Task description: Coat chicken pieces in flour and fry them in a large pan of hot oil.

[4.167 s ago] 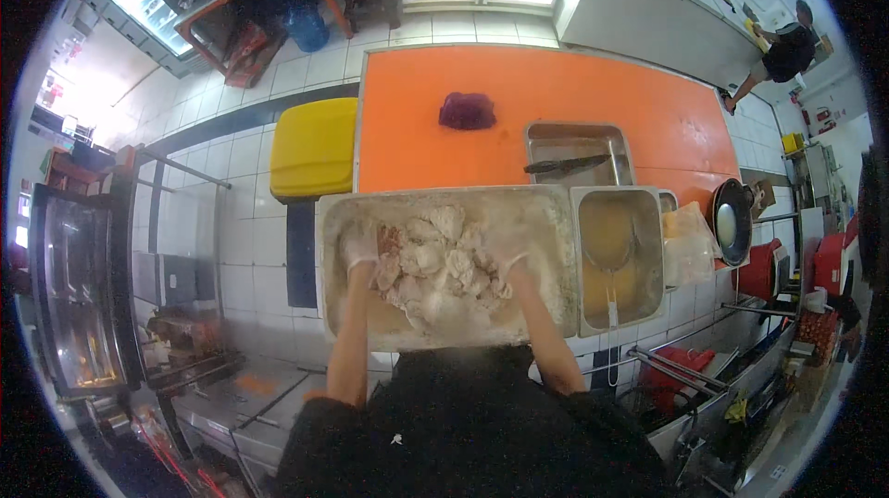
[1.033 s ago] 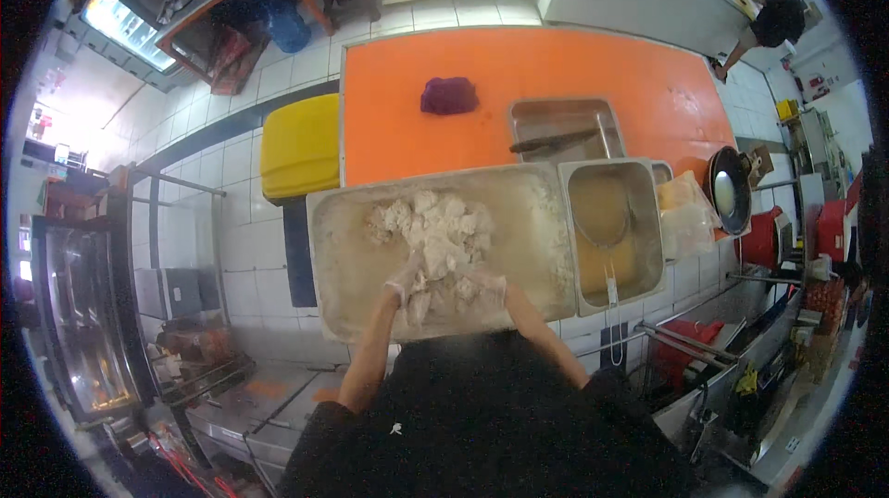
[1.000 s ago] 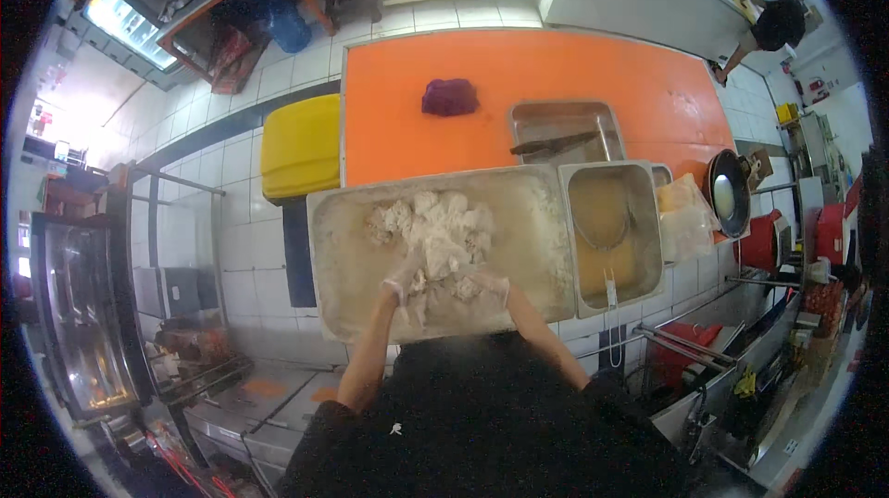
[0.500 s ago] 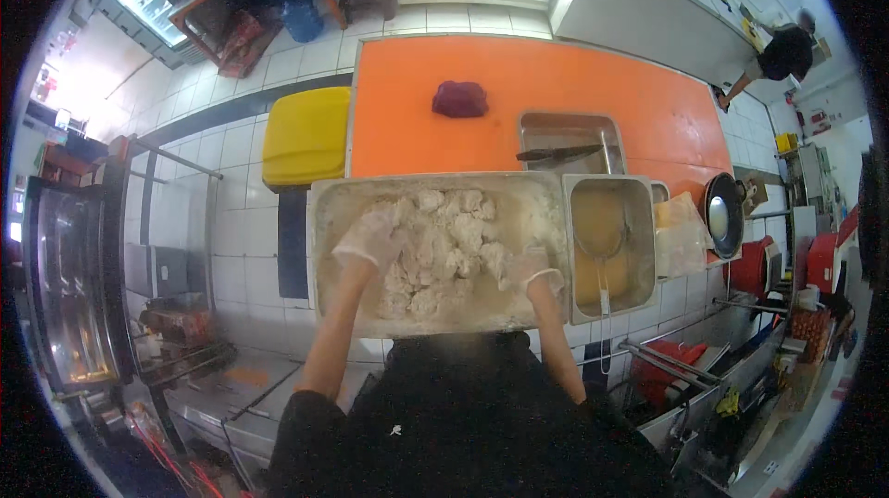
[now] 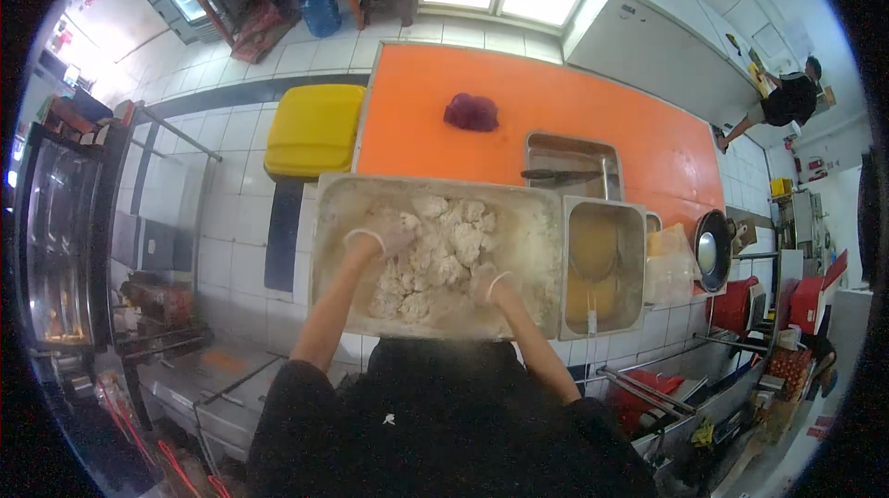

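A wide metal tray (image 5: 324, 185) in front of me holds loose flour and a heap of lumpy flour-coated pieces (image 5: 444, 243) that look like chicken. Both my hands wear clear, floury gloves. On the left of the heap, my left hand (image 5: 393, 233) is closed on a coated piece, its fingertips partly covered by flour. My right hand (image 5: 484, 284) is at the heap's near right side with its fingers curled in against the pieces. Whatever lies under those fingers is hidden.
Right of the tray stands a deep pan (image 5: 633, 211) of yellowish liquid with a strainer (image 5: 593, 289). Beyond lie an orange table (image 5: 417, 90), a purple bundle (image 5: 470, 113) and a shallow pan (image 5: 593, 144) with a dark-handled tool. A yellow bin (image 5: 315, 127) stands left; another person (image 5: 792, 95) is far right.
My right hand has moved left from the tray's right side to the heap. My left hand has shifted slightly right, into the pieces. A haze of flour hangs over the tray, and the view has shifted.
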The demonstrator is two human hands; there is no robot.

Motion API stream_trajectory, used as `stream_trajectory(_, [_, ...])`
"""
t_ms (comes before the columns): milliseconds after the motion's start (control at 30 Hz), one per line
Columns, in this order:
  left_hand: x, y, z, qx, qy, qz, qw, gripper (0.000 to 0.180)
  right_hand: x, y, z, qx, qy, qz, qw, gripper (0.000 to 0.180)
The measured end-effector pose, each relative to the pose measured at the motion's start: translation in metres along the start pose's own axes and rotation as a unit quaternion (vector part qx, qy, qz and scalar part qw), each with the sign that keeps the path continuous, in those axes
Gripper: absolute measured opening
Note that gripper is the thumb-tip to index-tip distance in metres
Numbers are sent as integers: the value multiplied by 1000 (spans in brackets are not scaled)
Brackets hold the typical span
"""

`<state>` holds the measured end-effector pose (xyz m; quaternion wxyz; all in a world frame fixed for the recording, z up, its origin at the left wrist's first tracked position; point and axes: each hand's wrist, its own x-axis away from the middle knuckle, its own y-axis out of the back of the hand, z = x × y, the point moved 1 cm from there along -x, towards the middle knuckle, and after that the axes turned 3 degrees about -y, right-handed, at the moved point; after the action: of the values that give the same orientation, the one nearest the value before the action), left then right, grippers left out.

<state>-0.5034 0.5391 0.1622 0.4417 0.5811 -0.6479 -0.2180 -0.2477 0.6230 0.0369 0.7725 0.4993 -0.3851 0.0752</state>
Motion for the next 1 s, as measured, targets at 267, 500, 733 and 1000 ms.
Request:
stream_trajectory(267, [-36,-88,79,55,34,49,997,41,28,-32,-38,-39,59,-146,987,36])
stream_trajectory(500, [-23,-54,24,48,26,22,998,44,33,45,-41,-109,-62,-254,959,45])
stream_trajectory(733, [5,-68,48,96,72,4,993,45,-25,30,19,42,-3,-308,950,48])
stream_trajectory(1000, [26,-87,40,184,65,-22,981,47,-27,-14,-36,-82,-56,-236,967,52])
